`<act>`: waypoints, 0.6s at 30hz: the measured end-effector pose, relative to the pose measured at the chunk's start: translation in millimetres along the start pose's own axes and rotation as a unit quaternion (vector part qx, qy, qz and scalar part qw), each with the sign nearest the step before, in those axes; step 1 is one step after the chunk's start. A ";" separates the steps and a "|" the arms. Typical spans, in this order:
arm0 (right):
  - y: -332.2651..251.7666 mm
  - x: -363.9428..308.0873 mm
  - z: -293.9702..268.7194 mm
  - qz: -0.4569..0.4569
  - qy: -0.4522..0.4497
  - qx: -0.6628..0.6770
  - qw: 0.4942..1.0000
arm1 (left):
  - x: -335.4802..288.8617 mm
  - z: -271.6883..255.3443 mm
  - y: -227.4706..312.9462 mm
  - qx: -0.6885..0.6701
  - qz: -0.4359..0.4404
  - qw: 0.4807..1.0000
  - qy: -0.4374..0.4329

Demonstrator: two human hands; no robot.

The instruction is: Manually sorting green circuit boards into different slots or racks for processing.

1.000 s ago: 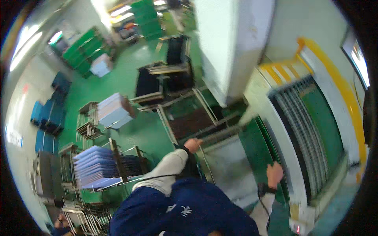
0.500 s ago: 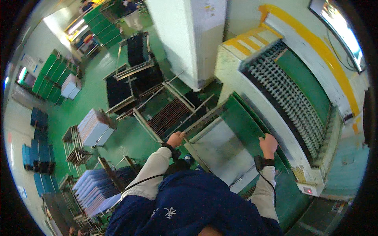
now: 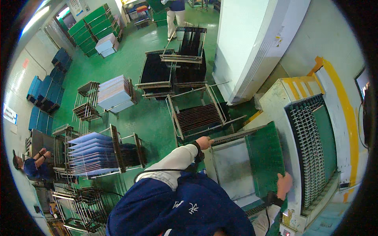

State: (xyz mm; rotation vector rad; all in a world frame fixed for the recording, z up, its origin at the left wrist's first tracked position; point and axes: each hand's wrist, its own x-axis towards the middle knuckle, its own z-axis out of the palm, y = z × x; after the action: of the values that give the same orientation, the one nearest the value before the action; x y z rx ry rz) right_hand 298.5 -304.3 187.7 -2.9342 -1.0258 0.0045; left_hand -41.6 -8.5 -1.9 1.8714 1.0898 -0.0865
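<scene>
A slotted rack with a pale grey flat base stands in front of me. In its right part is a thin green panel, standing tilted. My left hand is closed on the rack's near-left corner, at the end of its slotted rail. My right hand is closed on the panel's right edge, its fingers partly hidden behind the panel. Right beside that hand is a machine with a bed of rollers, where another green board shows.
Wire-frame racks stand ahead, near a white pillar. To the left, a rack holds several bluish-white panels. One person is at the far left, another at the back. A screen hangs at right.
My view has swung, so the scene sits further right and lower. The green panel has come away from the machine side and lies more over the rack. Both hands keep their hold.
</scene>
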 end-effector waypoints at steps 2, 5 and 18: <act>-5.1 0.0 -44.4 0.009 -0.019 -0.024 0.999 | 4.2 1.7 -6.3 -0.020 -0.014 1.000 -0.009; -0.2 -13.2 -101.3 0.048 -0.023 0.072 0.996 | 8.1 1.6 -9.4 -0.029 -0.016 0.999 -0.020; 112.4 -90.6 -119.9 0.242 0.247 0.352 0.870 | 14.9 -2.8 -21.2 -0.059 -0.018 0.997 -0.051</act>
State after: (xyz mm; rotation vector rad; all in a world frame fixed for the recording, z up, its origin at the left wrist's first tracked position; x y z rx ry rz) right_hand 299.3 -452.3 303.1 -2.2364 -0.1351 -0.2805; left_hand -48.7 6.8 -21.8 1.7235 1.0364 -0.1338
